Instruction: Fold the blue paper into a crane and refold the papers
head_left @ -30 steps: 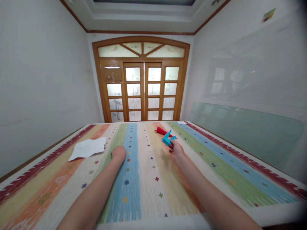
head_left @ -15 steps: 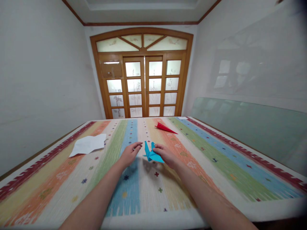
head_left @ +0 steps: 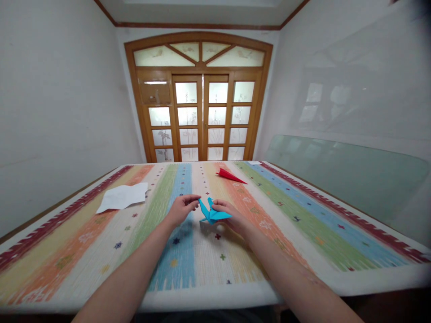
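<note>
A blue paper crane (head_left: 211, 212) is held just above the striped surface (head_left: 303, 224), near its middle, so that it can be worked from both sides. It is pinched at its right end by the fingers of the right hand (head_left: 232, 214), closed on the paper; the left hand (head_left: 180, 210) is half open beside the pointed left tip — whether it touches cannot be told. The crane's long axis lies roughly left to right, one pointed tip raised toward the left hand. Farther off a red folded paper (head_left: 230, 176) lies flat, pointing right, and a white sheet (head_left: 124, 196) rests well apart at the left.
</note>
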The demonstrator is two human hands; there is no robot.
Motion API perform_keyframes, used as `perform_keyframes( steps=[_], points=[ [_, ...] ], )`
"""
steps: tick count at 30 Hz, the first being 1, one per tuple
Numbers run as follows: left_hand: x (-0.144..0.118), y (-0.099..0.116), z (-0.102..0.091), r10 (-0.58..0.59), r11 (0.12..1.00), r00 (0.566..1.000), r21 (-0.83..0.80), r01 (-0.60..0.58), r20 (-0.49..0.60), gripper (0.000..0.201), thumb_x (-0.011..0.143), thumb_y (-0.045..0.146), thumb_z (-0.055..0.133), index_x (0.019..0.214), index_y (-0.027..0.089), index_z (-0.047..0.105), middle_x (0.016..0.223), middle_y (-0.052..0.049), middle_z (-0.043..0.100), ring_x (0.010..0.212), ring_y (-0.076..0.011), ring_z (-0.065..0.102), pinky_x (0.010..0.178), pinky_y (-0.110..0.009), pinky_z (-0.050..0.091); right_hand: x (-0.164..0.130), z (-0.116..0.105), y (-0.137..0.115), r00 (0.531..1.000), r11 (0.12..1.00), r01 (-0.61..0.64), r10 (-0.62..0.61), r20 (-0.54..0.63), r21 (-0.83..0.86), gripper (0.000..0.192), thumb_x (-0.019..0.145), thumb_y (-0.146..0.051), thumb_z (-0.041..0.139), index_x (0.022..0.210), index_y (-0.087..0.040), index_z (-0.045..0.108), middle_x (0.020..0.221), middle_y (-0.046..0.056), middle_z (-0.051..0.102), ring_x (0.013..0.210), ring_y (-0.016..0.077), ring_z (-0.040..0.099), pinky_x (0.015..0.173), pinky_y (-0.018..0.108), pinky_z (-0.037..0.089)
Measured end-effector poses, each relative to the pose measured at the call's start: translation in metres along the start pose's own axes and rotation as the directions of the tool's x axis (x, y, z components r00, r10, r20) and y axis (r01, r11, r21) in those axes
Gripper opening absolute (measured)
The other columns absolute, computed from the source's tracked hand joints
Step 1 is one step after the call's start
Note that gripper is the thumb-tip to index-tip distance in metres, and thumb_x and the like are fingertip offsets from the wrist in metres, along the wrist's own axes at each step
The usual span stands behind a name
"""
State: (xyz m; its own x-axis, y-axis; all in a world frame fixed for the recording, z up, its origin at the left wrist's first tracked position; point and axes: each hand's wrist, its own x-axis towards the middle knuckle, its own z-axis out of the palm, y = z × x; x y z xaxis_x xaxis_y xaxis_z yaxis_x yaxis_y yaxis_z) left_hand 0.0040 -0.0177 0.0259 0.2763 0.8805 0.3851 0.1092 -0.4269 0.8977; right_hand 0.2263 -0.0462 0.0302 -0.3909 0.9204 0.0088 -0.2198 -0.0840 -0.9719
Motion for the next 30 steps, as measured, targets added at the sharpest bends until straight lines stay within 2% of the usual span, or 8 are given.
perform_keyframes(
  steps=[4,8,17,22,27,30],
  points=[
    [0.0,-0.002,0.0,-0.025,1.0,1.0,-0.005,0.025,0.018,0.037,0.078,0.032,0.07,0.11,0.014,0.07,0.089,-0.009,0.073,0.078,-0.0181,0.066,0.071,-0.031,0.053,0.002,-0.002,0.002,0.998,0.999,-0.036,0.035,0.048,0.035,0.029,0.072,-0.042,0.078,0.085,-0.021,0.062,0.07,-0.001,0.059,0.06,0.0141,0.056,0.058,0.028,0.046],
    [0.0,-0.003,0.0,-0.027,0.999,0.999,0.02,0.027,0.03,0.035,0.08,0.033,0.067,0.109,0.014,0.071,0.087,-0.008,0.073,0.077,-0.0179,0.065,0.07,-0.031,0.053,0.002,0.0,0.004,0.996,0.997,-0.056,0.052,0.072,0.053,0.028,0.072,-0.04,0.078,0.086,-0.021,0.062,0.07,-0.001,0.058,0.061,0.0142,0.056,0.057,0.027,0.045],
    [0.002,-0.003,-0.001,-0.035,0.999,0.999,0.02,0.035,0.006,0.029,0.084,0.038,0.062,0.099,0.015,0.072,0.08,-0.006,0.07,0.074,-0.0173,0.065,0.065,-0.028,0.053,0.003,-0.001,0.007,0.997,0.999,-0.002,0.005,0.082,-0.046,0.024,0.075,-0.04,0.075,0.084,-0.022,0.062,0.074,0.0,0.057,0.064,0.0147,0.054,0.058,0.027,0.044],
    [0.002,-0.002,0.0,-0.091,0.994,0.995,-0.052,0.092,0.034,0.032,0.084,0.044,0.063,0.09,0.014,0.07,0.076,-0.006,0.068,0.072,-0.0171,0.064,0.061,-0.027,0.052,0.004,0.003,0.005,0.991,0.966,0.128,-0.115,0.069,-0.226,0.024,0.076,-0.042,0.073,0.078,-0.02,0.062,0.076,0.0,0.057,0.066,0.0144,0.053,0.062,0.027,0.041],
    [0.001,0.002,0.0,-0.115,0.989,0.993,-0.09,0.117,0.032,0.034,0.083,0.046,0.063,0.087,0.013,0.07,0.075,-0.006,0.067,0.07,-0.0166,0.063,0.061,-0.027,0.053,0.004,0.008,0.003,0.951,0.848,0.286,-0.31,0.02,-0.447,0.022,0.081,-0.04,0.067,0.078,-0.019,0.063,0.077,0.001,0.059,0.073,0.0165,0.055,0.066,0.028,0.042],
    [0.0,0.002,0.001,-0.101,0.993,0.994,-0.063,0.103,0.035,0.033,0.081,0.044,0.066,0.088,0.013,0.072,0.077,-0.007,0.069,0.069,-0.0162,0.062,0.061,-0.027,0.052,0.002,0.01,0.004,0.928,0.793,0.332,-0.372,0.026,-0.511,0.019,0.085,-0.038,0.062,0.085,-0.019,0.065,0.082,0.003,0.063,0.075,0.0172,0.058,0.069,0.029,0.044]
  ],
)
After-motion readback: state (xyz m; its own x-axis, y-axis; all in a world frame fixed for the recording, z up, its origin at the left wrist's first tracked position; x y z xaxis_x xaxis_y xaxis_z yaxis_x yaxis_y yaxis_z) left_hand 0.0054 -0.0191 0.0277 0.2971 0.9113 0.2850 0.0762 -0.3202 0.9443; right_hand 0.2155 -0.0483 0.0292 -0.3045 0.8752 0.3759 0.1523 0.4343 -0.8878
